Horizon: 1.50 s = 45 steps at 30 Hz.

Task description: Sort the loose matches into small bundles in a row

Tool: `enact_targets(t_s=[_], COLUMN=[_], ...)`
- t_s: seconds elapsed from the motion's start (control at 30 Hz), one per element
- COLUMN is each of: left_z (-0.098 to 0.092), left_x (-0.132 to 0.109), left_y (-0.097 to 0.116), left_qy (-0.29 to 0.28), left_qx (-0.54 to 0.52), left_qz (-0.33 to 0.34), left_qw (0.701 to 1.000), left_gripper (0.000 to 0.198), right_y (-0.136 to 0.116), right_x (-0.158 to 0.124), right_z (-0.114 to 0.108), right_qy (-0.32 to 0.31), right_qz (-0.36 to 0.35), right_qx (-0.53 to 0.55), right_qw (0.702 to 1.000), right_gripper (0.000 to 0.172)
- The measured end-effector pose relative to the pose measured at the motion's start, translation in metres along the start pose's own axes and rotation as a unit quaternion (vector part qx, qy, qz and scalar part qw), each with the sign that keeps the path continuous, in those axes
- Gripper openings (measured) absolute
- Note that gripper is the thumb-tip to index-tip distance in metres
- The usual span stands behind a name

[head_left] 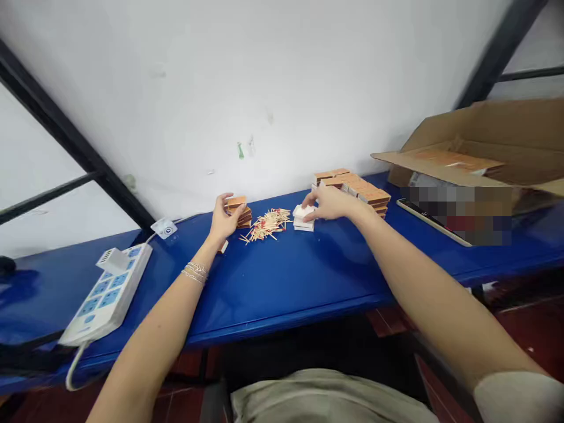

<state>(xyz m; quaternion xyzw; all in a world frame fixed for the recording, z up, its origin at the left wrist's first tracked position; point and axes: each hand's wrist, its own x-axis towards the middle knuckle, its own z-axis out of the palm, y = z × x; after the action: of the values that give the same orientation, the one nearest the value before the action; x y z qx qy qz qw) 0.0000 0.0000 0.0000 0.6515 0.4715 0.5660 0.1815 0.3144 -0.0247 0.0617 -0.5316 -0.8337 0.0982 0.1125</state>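
Orange matchboxes (238, 201), eleven o'clock: my left hand (223, 223) grips. White trays (303, 225), twelve o'clock: my right hand (332, 202) pinches. Likely light, crushable; grasp edges.

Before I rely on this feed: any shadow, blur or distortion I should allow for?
Head view: a soft shadow darkens the blue table below the right hand; head view: fine detail in the match pile looks soft; head view: the wide lens seems to stretch the cardboard box toward the right edge, and pixelation masks a patch in front of it.
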Motion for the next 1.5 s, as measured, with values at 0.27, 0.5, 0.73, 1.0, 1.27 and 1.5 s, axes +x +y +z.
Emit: enact_targets(t_s=[0.27, 0.5, 0.73, 1.0, 1.27, 1.5], left_z=[0.0, -0.003, -0.01, -0.008, -0.012, -0.015], left_x=[-0.002, -0.003, -0.005, -0.01, -0.008, -0.008], left_y=[0.006, 0.017, 0.012, 0.014, 0.012, 0.011], left_qy=[-0.007, -0.002, -0.045, -0.088, -0.092, -0.099], left_qx=[-0.021, -0.006, -0.032, -0.066, -0.027, -0.02], left_qz=[-0.019, -0.051, -0.092, -0.121, -0.098, -0.101], left_qw=[1.0, 0.999, 0.994, 0.987, 0.991, 0.99], left_gripper=[0.056, 0.061, 0.082, 0.082, 0.082, 0.081], right_y=[0.001, 0.003, 0.002, 0.002, 0.003, 0.003], right_x=[-0.001, 0.0, 0.0, 0.0, 0.0, 0.0], right_z=[0.002, 0.002, 0.001, 0.001, 0.002, 0.002], right_qy=[0.004, 0.013, 0.02, 0.026, 0.026, 0.026], right_qz=[-0.004, -0.004, -0.003, -0.004, -0.009, -0.006], right_qx=[0.011, 0.015, 0.012, 0.014, 0.019, 0.016], right_qw=[1.0, 1.0, 1.0, 1.0, 0.999, 1.0], right_gripper=[0.042, 0.043, 0.043, 0.042, 0.043, 0.043])
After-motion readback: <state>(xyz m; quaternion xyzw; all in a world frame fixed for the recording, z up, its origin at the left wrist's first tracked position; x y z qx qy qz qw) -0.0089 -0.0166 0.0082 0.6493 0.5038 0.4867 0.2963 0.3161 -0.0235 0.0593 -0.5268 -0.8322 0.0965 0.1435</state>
